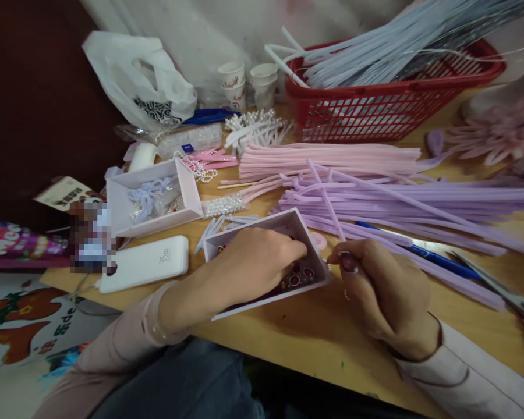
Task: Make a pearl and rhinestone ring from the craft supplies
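Observation:
My left hand [253, 262] reaches into a small pale box [240, 311] of dark red gem pieces [294, 280] in gold-coloured settings. Its fingers are curled down among the pieces, and whatever they pinch, if anything, is hidden. To the right of the box, my right hand [379, 291] is closed, thumb against the bent index finger. From its grip a thin lilac pipe cleaner [327, 201] rises up and to the left. A few tiny pearl-like beads [329, 266] show beside the fingertips.
Behind lie bundles of lilac pipe cleaners [397, 201] and pink ones [327, 158]. A red basket [375, 110] holds pale blue stems. Scissors [513, 299] and a blue pen [445, 262] lie right. Left are a second box [157, 224] and a white power bank [144, 265].

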`<state>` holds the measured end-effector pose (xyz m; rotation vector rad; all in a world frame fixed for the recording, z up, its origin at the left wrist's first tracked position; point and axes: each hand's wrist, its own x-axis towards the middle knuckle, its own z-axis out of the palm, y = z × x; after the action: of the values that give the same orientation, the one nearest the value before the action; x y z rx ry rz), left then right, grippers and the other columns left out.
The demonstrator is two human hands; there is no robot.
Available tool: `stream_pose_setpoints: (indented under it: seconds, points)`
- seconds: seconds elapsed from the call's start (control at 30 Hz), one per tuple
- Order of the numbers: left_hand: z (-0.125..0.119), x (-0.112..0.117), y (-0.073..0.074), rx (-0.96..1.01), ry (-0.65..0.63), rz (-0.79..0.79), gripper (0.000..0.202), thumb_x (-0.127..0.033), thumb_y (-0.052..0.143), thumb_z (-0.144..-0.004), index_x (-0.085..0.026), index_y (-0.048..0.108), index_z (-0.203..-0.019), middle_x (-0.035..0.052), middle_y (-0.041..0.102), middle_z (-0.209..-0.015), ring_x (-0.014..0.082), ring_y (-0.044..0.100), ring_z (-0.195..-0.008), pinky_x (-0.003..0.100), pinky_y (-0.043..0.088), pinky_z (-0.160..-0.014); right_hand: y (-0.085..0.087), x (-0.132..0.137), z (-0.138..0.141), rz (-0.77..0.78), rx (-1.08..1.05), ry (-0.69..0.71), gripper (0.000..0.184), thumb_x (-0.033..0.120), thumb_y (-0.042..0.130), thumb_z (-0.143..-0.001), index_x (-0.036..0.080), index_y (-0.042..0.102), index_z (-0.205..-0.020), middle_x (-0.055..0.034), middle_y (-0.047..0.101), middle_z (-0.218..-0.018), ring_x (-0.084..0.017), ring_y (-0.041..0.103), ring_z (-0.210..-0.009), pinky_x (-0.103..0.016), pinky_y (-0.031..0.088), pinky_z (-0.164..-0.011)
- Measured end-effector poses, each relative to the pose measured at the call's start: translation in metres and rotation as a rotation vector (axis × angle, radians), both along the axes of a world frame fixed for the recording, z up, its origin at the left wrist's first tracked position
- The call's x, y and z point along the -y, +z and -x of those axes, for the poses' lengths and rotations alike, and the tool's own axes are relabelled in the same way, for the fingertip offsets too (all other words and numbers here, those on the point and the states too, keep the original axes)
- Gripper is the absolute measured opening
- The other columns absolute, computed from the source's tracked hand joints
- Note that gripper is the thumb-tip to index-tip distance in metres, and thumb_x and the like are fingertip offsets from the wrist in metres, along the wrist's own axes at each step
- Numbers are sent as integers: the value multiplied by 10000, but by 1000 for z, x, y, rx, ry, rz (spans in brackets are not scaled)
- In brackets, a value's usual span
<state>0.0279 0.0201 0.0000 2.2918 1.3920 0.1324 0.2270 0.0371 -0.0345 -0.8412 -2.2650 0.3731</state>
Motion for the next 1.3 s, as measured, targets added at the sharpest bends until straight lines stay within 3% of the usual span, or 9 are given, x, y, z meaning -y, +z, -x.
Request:
stream_pose_setpoints:
  seconds: [0.4, 0.57, 0.63, 0.7, 0.8, 0.9, 1.03, 1.3]
  points:
    - [-3, -2, 0, -42, -59, 33, 194, -159, 497, -941, -170, 689, -909, 59, 751, -945, 216, 697, -841, 291, 447, -684, 3, 0, 1, 2, -2, 28, 137, 119, 406, -873, 219, 498, -889, 6, 591, -582, -169, 591, -506, -286, 394, -479]
    - [-3, 0, -6, -147, -101, -14, 205, -209, 435, -968, -168, 614, -877, 79, 731, -851, 241, 686, -727, 309, 411, -582, 4, -3, 2, -29, 4, 57, 136, 122, 393, -861, 207, 499, -859, 11, 582, -571, -143, 540, -462, -259, 376, -463]
    - [-4, 1, -3, -152, -64, 1, 197, -235, 421, -973, -162, 592, -908, 80, 714, -817, 239, 666, -691, 308, 391, -566, 4, -3, 2, -40, 10, 65, 131, 133, 392, -863, 209, 497, -843, 18, 564, -565, -134, 511, -454, -250, 365, -465]
    - [-4, 2, 3, -37, 46, 40, 164, -239, 419, -974, -164, 561, -945, 59, 688, -798, 217, 638, -698, 304, 395, -596, 3, -3, 3, -47, 18, 71, 129, 136, 393, -871, 210, 492, -834, 26, 542, -562, -127, 491, -458, -243, 354, -474]
    - [-2, 4, 14, 337, 229, 200, 154, -257, 369, -995, -190, 501, -952, -28, 573, -693, 140, 541, -629, 273, 397, -620, 2, -2, 5, -78, 37, 87, 122, 150, 394, -888, 203, 487, -830, 26, 531, -561, -128, 464, -456, -251, 331, -476]
    - [0, 5, 19, 605, 286, 427, 236, -302, 295, -1019, -204, 454, -875, -72, 436, -623, 94, 415, -539, 239, 373, -574, 3, -2, 6, -89, 67, 108, 134, 144, 392, -894, 187, 510, -845, 18, 549, -568, -129, 459, -449, -255, 308, -470]
    - [0, 6, 19, 652, 289, 531, 305, -342, 311, -1017, -204, 407, -763, -70, 406, -603, 84, 370, -529, 231, 342, -533, 5, -1, 8, -117, 92, 96, 170, 124, 378, -883, 180, 531, -835, 34, 493, -540, -125, 417, -432, -253, 269, -455]
    - [-2, 6, 18, 663, 277, 594, 340, -396, 314, -1024, -204, 398, -756, -79, 393, -582, 75, 344, -509, 217, 312, -496, 8, -2, 7, -123, 88, 129, 214, 128, 383, -895, 176, 536, -754, 35, 460, -538, -117, 366, -460, -261, 236, -465]
